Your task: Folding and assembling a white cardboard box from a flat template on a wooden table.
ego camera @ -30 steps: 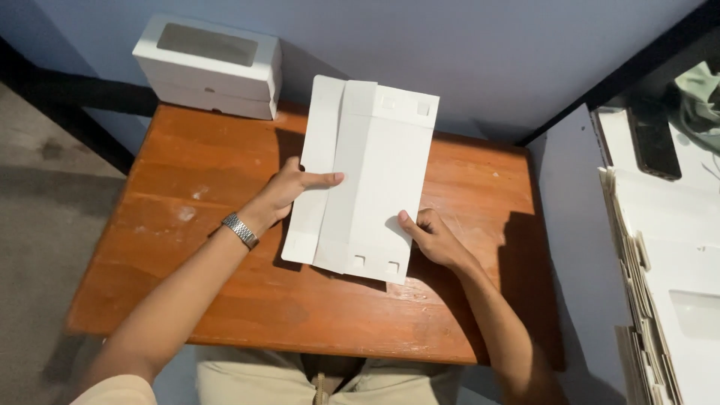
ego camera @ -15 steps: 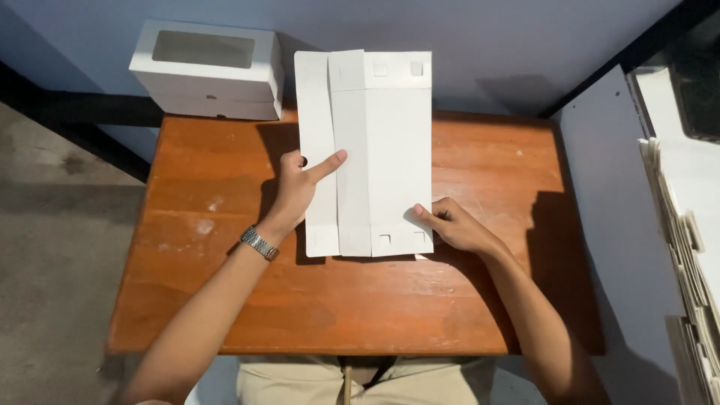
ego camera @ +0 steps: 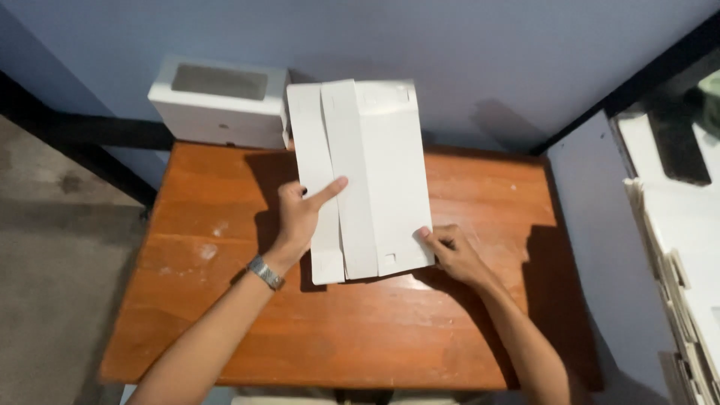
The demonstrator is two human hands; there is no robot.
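Flat white cardboard box blank [ego camera: 367, 180], creased lengthwise, small slots near its ends.
Long axis runs away from the person; left hand [ego camera: 300, 214] and right hand [ego camera: 454, 251] each grip an edge.

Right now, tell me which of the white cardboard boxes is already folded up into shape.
The windowed white box at the table's far left corner. It stands assembled, while the flat box blank held by the left hand and right hand is unfolded.

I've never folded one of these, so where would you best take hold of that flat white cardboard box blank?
Probably by its two long side edges, one hand from each side. The flat white cardboard box blank is tall, thin and floppy, overhanging the orange wooden table's far edge. The left hand grips the left flap mid-height; the right hand pinches the lower right corner.
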